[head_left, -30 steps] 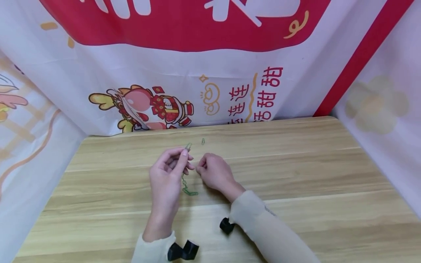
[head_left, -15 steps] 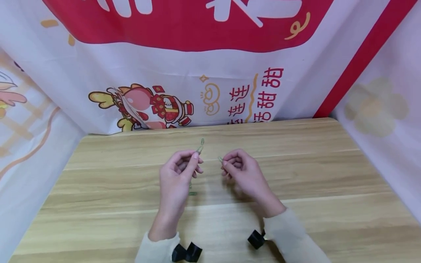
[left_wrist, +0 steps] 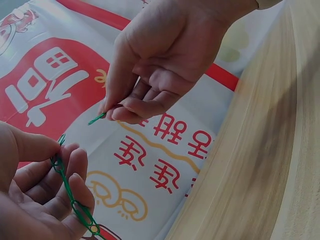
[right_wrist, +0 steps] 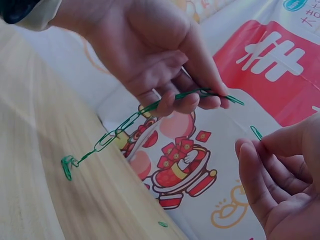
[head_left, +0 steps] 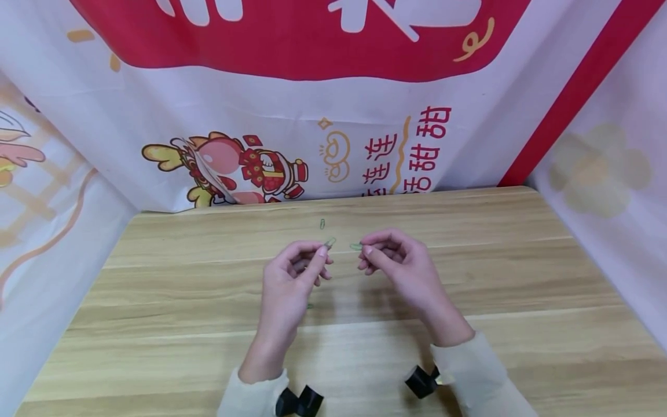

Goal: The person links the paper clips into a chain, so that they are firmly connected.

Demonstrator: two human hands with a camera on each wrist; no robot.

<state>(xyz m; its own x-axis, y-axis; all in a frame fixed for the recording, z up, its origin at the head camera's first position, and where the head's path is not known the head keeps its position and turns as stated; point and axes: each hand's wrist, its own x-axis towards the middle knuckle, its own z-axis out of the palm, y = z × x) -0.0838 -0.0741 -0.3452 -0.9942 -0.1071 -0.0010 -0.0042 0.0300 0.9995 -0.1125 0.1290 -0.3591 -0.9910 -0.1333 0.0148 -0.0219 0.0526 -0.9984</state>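
Observation:
My left hand [head_left: 292, 284] pinches the end link of a chain of green paper clips [right_wrist: 120, 131] between thumb and fingertips. The chain runs under its fingers and hangs down, its lower end bunched on the table in the right wrist view. A single green paper clip [head_left: 356, 247] is pinched by my right hand [head_left: 406, 266], its free end pointing at the chain's end. A small gap separates the two clips. In the head view the left hand hides most of the chain.
Another green paper clip [head_left: 322, 223] lies on the wooden table [head_left: 521, 260] beyond the hands. Printed white and red cloth [head_left: 333, 98] stands behind the table and along both sides. A black wrist-worn piece [head_left: 421, 382] sits by the right sleeve.
My right hand has lifted a paper clip off the table, moved right and turned it toward the left hand. The left hand has shifted right with the chain.

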